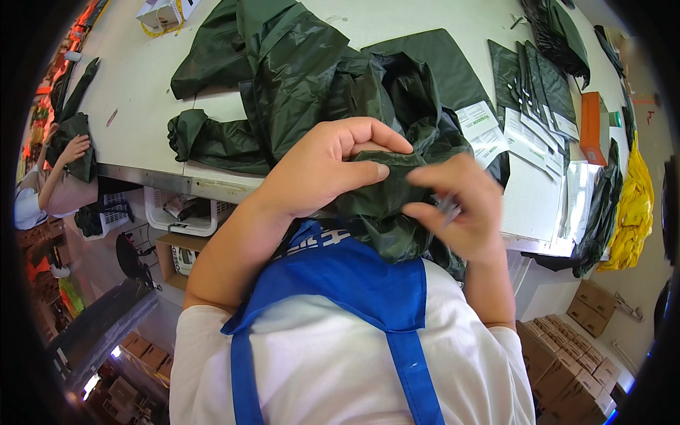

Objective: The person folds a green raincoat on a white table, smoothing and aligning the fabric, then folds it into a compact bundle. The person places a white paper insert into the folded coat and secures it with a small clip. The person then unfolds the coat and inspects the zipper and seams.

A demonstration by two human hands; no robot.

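Left hand: the left hand (319, 166) pinches a fold of the dark green garment between thumb and fingers, thumb lying on top of the cloth.
Right hand: the right hand (471, 202), blurred, is curled around a small grey tool (448, 205) too smeared to name; thumb and forefinger stand apart beside the fold, and I cannot tell whether they touch it.
Garment: the dark green garment (297, 85) lies bunched across the middle of the tabletop (142, 64), its held part hanging over the near edge against the blue apron (333, 283).
Sleeve: one gathered sleeve (219, 142) points toward the tabletop's left side, near its front edge.
Right end of tabletop: overlapping dark packets (531, 85) with white labels, next to an orange box (590, 127).
Past the right edge: yellow cloth (632, 205) hangs down.
Far left corner: a white box (166, 13) with a yellow tape.
Under the near edge: a white basket (184, 225).
Beyond the left edge: a co-worker's hand (76, 149) on dark cloth (71, 131).
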